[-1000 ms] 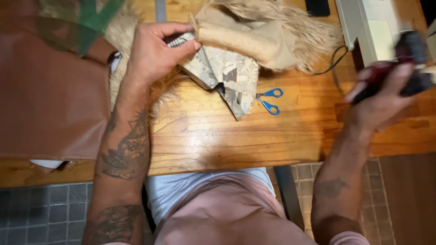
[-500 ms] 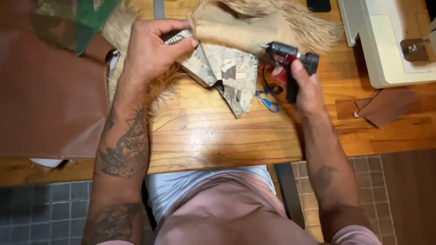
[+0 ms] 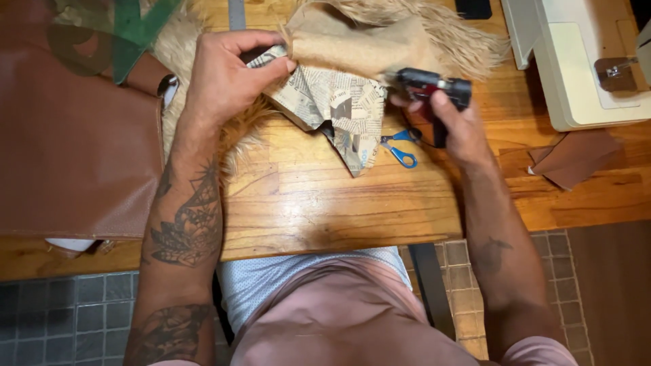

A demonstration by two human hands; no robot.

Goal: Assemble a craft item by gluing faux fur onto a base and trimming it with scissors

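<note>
My left hand (image 3: 227,78) pinches the edge of a newspaper-print fabric piece (image 3: 339,108) that lies under a tan shaggy fur piece (image 3: 380,41) on the wooden table (image 3: 305,203). My right hand (image 3: 454,125) grips a black and red glue gun (image 3: 430,88), its nozzle pointing left at the seam between the fur backing and the printed fabric. Small blue-handled scissors (image 3: 400,149) lie just below the gun, partly under the fabric corner.
A large brown leather sheet (image 3: 74,149) covers the table's left side, with a green strip (image 3: 135,27) above it. A white sewing machine (image 3: 576,68) stands at the upper right, and a brown leather scrap (image 3: 576,159) lies below it. The floor is tiled.
My right hand has brought the glue gun from the far right by the sewing machine leftwards to the fabric. The left hand has kept its pinch on the fabric.
</note>
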